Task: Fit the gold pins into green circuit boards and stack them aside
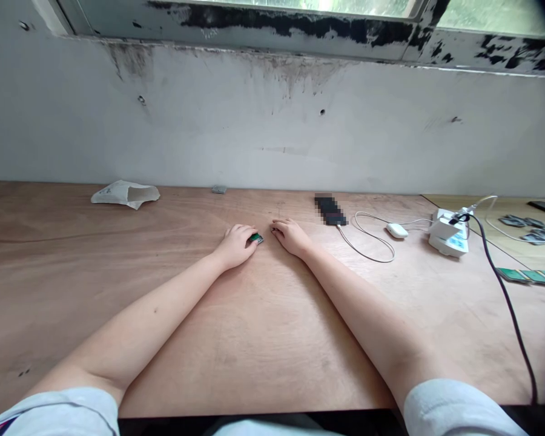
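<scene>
On the tabletop (pixel 254 339), I see the left hand (pixel 238 245) pinching a small green board (pixel 256 238), long axis unclear; it lies just left of the curled right hand (pixel 291 236), apart; whether that holds anything, I can't tell.

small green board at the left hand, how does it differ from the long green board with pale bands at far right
The left hand grips the small green board, while the long green board lies untouched. Only a short piece of the small board shows; the long board shows far more, with pale crosswise bands. Both are green.
</scene>
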### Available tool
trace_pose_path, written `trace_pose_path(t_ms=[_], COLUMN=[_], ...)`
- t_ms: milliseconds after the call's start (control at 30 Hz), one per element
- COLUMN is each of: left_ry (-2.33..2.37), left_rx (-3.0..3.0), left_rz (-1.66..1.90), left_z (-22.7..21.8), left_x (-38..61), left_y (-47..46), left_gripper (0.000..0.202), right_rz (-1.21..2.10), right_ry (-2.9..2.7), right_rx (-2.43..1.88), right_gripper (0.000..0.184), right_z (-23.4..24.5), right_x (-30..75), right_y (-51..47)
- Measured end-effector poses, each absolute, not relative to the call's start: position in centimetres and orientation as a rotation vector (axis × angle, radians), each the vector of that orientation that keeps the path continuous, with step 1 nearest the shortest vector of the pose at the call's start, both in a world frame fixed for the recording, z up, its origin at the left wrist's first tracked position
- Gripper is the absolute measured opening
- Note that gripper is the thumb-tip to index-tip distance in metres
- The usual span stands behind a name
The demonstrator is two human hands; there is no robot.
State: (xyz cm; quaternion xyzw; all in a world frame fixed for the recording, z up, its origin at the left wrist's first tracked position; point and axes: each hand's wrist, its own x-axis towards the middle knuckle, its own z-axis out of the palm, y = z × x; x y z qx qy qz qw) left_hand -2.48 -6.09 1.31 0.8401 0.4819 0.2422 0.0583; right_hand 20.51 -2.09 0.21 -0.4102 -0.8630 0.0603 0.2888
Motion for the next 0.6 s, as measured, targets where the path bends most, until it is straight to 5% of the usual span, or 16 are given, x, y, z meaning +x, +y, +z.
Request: trace_pose_path(t_ms=[167,333,600], left_ry=[1.426,1.260,1.119], left_rx=[2.590,2.606,2.632], left_rz=[0.717,0.659,0.672], left_z=[2.0,2.5,2.6], left_x=[-2.2,-2.4,-2.5], left_y=[-7.0,-7.6,-7.8], left_gripper=[0.036,0.032,0.029], right_rz=[0.219,0.302,0.281], right_ry=[-2.263,-2.264,-2.263], right_rx=[-1.084,-1.056,-1.130], right_gripper=[0.028,0.055,0.035], right_z=[0.4,0.4,0.7], right_x=[20.8,22.2,22.3], right_y=[-2.3,-2.2,-1.9])
